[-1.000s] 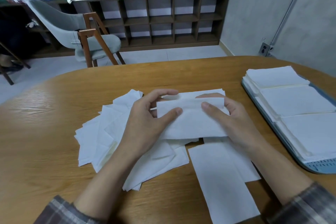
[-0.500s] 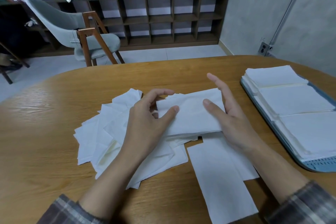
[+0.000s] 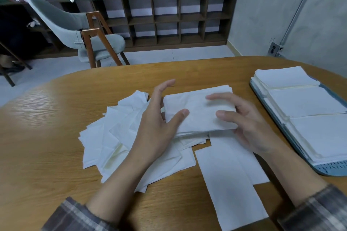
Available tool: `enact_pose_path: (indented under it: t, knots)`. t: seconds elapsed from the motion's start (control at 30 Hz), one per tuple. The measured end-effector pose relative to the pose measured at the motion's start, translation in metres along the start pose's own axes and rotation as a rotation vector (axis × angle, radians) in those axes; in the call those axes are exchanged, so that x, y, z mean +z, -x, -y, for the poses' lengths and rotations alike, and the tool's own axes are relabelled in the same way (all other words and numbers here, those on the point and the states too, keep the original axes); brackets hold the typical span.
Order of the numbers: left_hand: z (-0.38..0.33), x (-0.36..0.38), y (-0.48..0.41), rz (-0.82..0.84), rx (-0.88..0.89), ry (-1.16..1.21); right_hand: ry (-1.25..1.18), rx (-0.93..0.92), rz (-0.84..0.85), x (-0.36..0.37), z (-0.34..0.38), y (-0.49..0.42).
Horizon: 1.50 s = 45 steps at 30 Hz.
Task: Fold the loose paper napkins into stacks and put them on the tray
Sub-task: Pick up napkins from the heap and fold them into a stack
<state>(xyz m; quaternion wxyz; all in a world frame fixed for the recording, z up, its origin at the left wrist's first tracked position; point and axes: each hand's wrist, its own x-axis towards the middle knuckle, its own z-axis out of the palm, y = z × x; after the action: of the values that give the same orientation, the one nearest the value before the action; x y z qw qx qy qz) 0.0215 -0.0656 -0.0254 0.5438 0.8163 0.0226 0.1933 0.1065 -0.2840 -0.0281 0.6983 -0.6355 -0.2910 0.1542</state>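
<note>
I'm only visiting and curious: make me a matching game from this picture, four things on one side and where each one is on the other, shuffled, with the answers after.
Things
1. folded napkin stack
2. tray
3. loose napkin pile
4. grey chair

Places
A. on the floor beyond the table
B. between the left hand and the right hand
C. at the table's right edge
D. spread out on the table, left of item 1

Pairs: 1-B, 2-C, 3-D, 4-A
</note>
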Motion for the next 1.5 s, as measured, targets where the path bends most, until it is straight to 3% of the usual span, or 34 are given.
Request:
enact_pose_path:
  t: [0.13,0.27,0.33,0.47,0.53,1.03,1.37,1.5]
  knots:
    - [0.003,0.007,0.003,0.019,0.139,-0.133,0.207,-0.026,-0.069,-0.001,-0.003,0.000]
    - [0.003,0.018,0.010,-0.067,0.426,-0.411,0.262,-0.039,-0.200,-0.005,-0.005,-0.002]
    - [0.004,0.022,0.015,0.021,0.545,-0.425,0.271,-0.050,-0.244,-0.007,-0.007,-0.003]
    - [0.012,0.034,0.023,0.528,0.429,-0.468,0.301,-0.036,-0.302,-0.010,-0.008,-0.003]
    - [0.017,0.040,0.024,0.610,0.387,-0.503,0.310,-0.026,-0.309,-0.010,-0.009,-0.003]
    - [0.001,0.033,0.023,0.605,0.130,-0.252,0.356,-0.041,-0.272,-0.011,-0.011,-0.005]
    - [-0.005,0.027,0.022,0.574,0.134,-0.270,0.348,-0.019,-0.258,-0.012,-0.012,-0.006]
    - [-0.008,0.024,0.020,0.550,0.118,-0.172,0.358,-0.009,-0.253,-0.013,-0.010,-0.005]
